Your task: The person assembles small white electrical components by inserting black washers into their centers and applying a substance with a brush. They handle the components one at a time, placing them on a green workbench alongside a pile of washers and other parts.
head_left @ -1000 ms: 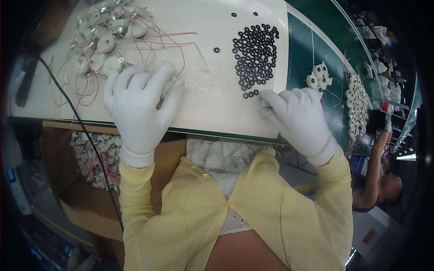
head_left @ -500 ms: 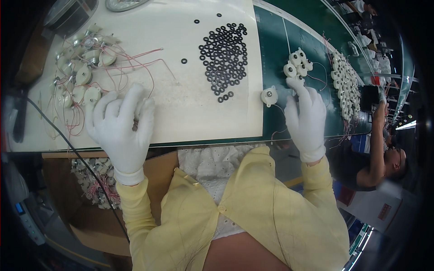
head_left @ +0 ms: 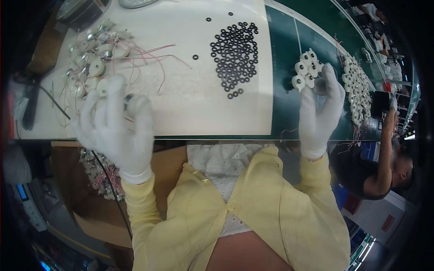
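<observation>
My left hand (head_left: pixel 115 128), in a white glove, is at the table's near edge beside a pile of motors. Its fingers are curled round a small motor (head_left: pixel 128 98); a bit of its metal body shows by the thumb, and the rest is hidden. My right hand (head_left: pixel 320 113), also gloved, has its thumb and forefinger apart around the near side of a cluster of white round motors (head_left: pixel 312 67) with dark centres. The thumb tip is against the nearest motor (head_left: pixel 298 82) of that cluster.
Many black rings (head_left: pixel 235 56) lie on the white sheet (head_left: pixel 181 108). Wired motors (head_left: pixel 96 67) heap at left; further motors (head_left: pixel 357 90) stand in rows at right. Below the table sits a cardboard box (head_left: pixel 99 221) of motors. A black cable (head_left: pixel 101 171) hangs across. A co-worker's arm (head_left: pixel 385 144) reaches in at right.
The single motor that lay apart on the green mat is now against the cluster, with my right hand beside it. My left hand has turned, and metal now shows between its fingers.
</observation>
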`<action>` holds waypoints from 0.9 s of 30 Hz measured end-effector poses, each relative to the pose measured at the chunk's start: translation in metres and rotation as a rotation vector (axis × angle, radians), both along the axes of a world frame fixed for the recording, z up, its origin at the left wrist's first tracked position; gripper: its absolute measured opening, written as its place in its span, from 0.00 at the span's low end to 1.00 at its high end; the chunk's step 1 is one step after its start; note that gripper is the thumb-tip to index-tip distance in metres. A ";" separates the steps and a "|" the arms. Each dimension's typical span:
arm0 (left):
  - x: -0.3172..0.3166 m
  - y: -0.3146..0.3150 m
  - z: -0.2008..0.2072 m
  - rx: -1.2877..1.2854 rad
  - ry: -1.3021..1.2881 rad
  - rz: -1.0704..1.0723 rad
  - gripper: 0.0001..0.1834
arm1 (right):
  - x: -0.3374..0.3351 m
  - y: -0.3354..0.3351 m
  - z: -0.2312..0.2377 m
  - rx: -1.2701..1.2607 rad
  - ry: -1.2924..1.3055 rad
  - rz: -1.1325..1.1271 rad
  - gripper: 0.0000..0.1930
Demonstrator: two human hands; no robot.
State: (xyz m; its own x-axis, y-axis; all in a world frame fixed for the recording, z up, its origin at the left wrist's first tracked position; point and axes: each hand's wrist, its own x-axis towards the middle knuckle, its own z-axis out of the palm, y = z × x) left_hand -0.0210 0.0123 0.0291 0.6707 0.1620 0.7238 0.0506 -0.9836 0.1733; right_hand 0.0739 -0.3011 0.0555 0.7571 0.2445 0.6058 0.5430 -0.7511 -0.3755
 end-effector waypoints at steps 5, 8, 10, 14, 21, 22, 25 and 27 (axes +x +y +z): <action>-0.006 -0.037 0.017 -0.072 -0.009 -0.342 0.18 | -0.030 0.090 -0.022 0.710 0.436 0.750 0.37; 0.006 -0.069 0.018 -0.107 -0.218 -0.292 0.16 | -0.055 0.136 -0.025 0.984 0.667 0.818 0.42; 0.026 -0.090 0.011 -0.140 -0.406 -0.185 0.16 | -0.069 0.151 -0.012 1.085 0.829 0.708 0.43; 0.024 -0.061 0.017 -0.230 -0.381 -0.272 0.12 | -0.050 0.120 -0.007 1.230 1.443 0.643 0.42; 0.019 0.042 -0.029 -0.022 0.042 0.360 0.12 | -0.028 0.039 0.027 0.727 1.411 0.294 0.28; 0.019 0.044 -0.032 -0.038 0.098 0.394 0.12 | -0.024 0.029 0.030 0.651 1.396 0.242 0.27; 0.017 0.039 -0.029 -0.025 0.155 0.367 0.11 | -0.016 0.004 0.034 0.439 1.336 0.103 0.21; 0.016 0.037 -0.024 -0.062 0.180 0.302 0.11 | -0.010 -0.006 0.035 0.305 1.286 0.035 0.18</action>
State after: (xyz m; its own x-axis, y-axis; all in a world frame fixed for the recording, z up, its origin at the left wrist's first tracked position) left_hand -0.0045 0.0491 0.0056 0.7016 0.4124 0.5811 0.3724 -0.9075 0.1945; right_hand 0.0644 -0.3070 0.0901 0.8255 0.2580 -0.5019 -0.3086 -0.5382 -0.7843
